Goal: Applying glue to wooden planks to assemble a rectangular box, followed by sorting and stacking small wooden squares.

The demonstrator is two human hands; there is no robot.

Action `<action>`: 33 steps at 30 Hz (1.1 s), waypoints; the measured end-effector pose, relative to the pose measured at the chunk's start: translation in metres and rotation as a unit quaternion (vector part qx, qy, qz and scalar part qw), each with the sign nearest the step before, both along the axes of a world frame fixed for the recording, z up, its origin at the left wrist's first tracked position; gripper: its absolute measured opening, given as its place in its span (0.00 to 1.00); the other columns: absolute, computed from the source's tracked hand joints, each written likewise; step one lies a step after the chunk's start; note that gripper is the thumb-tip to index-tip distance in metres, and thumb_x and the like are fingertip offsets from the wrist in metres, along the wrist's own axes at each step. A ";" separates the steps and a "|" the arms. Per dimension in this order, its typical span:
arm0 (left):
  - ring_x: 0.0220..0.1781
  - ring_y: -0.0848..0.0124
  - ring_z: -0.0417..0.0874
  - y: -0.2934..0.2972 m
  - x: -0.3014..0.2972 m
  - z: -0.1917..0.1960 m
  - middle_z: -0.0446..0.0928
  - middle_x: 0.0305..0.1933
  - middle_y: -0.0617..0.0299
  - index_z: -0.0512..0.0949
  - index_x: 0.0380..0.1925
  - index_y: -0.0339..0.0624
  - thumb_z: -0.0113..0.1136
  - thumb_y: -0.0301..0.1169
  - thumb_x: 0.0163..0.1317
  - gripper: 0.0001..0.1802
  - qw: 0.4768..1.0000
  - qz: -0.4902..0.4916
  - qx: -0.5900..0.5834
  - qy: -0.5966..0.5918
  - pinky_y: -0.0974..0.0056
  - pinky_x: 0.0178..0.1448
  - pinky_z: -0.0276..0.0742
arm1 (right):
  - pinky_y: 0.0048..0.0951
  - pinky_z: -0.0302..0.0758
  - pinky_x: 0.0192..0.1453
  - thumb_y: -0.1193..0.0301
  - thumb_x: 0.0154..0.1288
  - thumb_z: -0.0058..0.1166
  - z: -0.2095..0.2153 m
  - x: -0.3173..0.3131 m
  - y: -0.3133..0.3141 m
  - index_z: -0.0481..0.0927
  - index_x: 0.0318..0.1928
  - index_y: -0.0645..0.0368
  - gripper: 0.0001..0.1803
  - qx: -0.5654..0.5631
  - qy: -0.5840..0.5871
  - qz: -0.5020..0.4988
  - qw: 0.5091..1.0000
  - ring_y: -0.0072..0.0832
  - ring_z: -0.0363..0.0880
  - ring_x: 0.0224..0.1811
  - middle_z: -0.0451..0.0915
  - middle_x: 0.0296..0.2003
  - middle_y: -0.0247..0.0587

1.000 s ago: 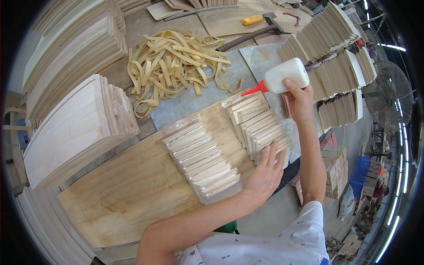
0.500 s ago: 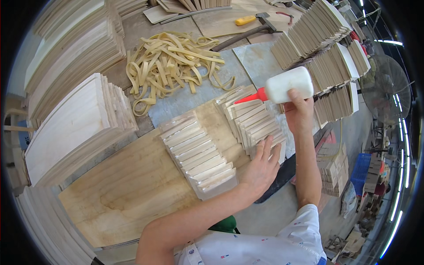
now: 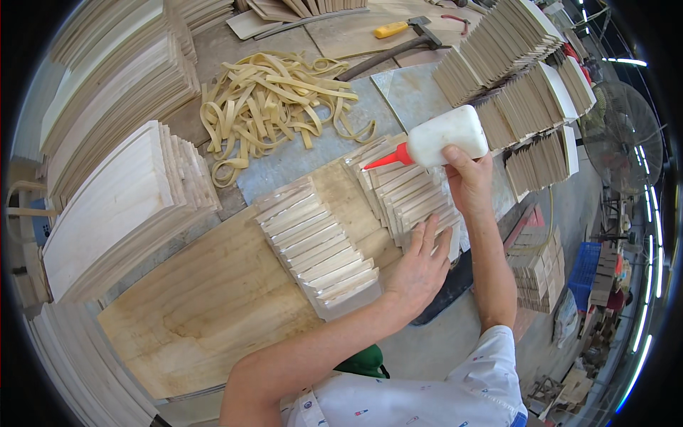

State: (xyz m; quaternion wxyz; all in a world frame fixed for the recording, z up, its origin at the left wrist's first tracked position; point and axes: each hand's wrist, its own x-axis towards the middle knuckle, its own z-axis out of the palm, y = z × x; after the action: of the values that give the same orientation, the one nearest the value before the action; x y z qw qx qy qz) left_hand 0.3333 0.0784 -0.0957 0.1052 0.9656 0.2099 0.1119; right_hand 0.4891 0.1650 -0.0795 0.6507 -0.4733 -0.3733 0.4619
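My right hand [image 3: 471, 178] is wrapped round a white glue bottle [image 3: 448, 135], which is tipped on its side. Its red nozzle [image 3: 388, 159] points left, its tip at the far end of a slanted row of overlapping thin wood pieces [image 3: 409, 196]. At the near end of that row rests my left hand [image 3: 420, 270], fingers stretched out and slightly apart on the wood. Left of it lies a second overlapped row of wood pieces [image 3: 316, 245], with whitish glue along the edges. Both rows lie on a stained wooden board [image 3: 206, 306].
A heap of yellowish bands [image 3: 270, 107] lies beyond the rows. Behind it are a hammer [image 3: 398, 53] and a yellow-handled tool [image 3: 391, 30]. Stacked curved wood panels [image 3: 114, 206] line the left; more wood stacks [image 3: 498, 50] stand at right, near a fan [image 3: 622, 139].
My right hand has moved the glue bottle a little to the left, its nozzle tip reaching the far left corner of the row. My left hand stays almost still.
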 end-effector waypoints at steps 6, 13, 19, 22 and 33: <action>0.71 0.40 0.55 0.000 0.001 0.000 0.62 0.68 0.49 0.79 0.45 0.42 0.52 0.39 0.58 0.18 1.000 0.002 -0.006 -0.001 0.43 0.73 0.51 | 0.30 0.75 0.56 0.79 0.56 0.64 0.004 0.014 0.001 0.71 0.56 0.63 0.26 0.020 -0.038 -0.009 0.999 0.28 0.79 0.50 0.80 0.47 0.41; 0.71 0.40 0.55 -0.001 0.002 -0.002 0.62 0.68 0.49 0.78 0.48 0.41 0.53 0.37 0.58 0.20 1.000 0.004 -0.003 -0.001 0.44 0.73 0.52 | 0.31 0.74 0.57 0.79 0.56 0.64 0.011 0.033 -0.001 0.71 0.56 0.63 0.26 0.035 -0.083 -0.048 0.995 0.29 0.78 0.52 0.79 0.48 0.41; 0.72 0.41 0.55 -0.001 0.000 0.003 0.62 0.68 0.50 0.78 0.50 0.41 0.52 0.37 0.58 0.21 1.000 -0.001 -0.009 0.009 0.44 0.73 0.52 | 0.32 0.75 0.56 0.76 0.56 0.65 0.014 0.045 -0.006 0.71 0.56 0.63 0.27 0.032 -0.171 -0.104 0.979 0.28 0.78 0.50 0.79 0.47 0.41; 0.71 0.41 0.55 -0.001 0.001 0.003 0.62 0.68 0.50 0.77 0.50 0.41 0.52 0.37 0.58 0.21 1.000 0.000 -0.007 0.015 0.45 0.73 0.52 | 0.31 0.76 0.54 0.75 0.57 0.65 0.017 0.042 -0.017 0.71 0.55 0.63 0.26 0.039 -0.075 -0.113 0.990 0.28 0.79 0.49 0.79 0.46 0.40; 0.71 0.43 0.56 -0.002 0.003 0.002 0.63 0.67 0.51 0.77 0.49 0.40 0.53 0.37 0.58 0.20 1.000 0.008 -0.004 0.006 0.46 0.72 0.54 | 0.31 0.77 0.52 0.76 0.57 0.64 0.003 0.008 -0.030 0.71 0.55 0.62 0.25 0.019 0.007 -0.050 0.999 0.27 0.79 0.48 0.79 0.46 0.39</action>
State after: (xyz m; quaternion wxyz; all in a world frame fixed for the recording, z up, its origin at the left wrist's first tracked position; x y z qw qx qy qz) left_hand 0.3358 0.0765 -0.0937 0.1072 0.9640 0.2191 0.1058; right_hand 0.4971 0.1346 -0.0766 0.6843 -0.4758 -0.3533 0.4249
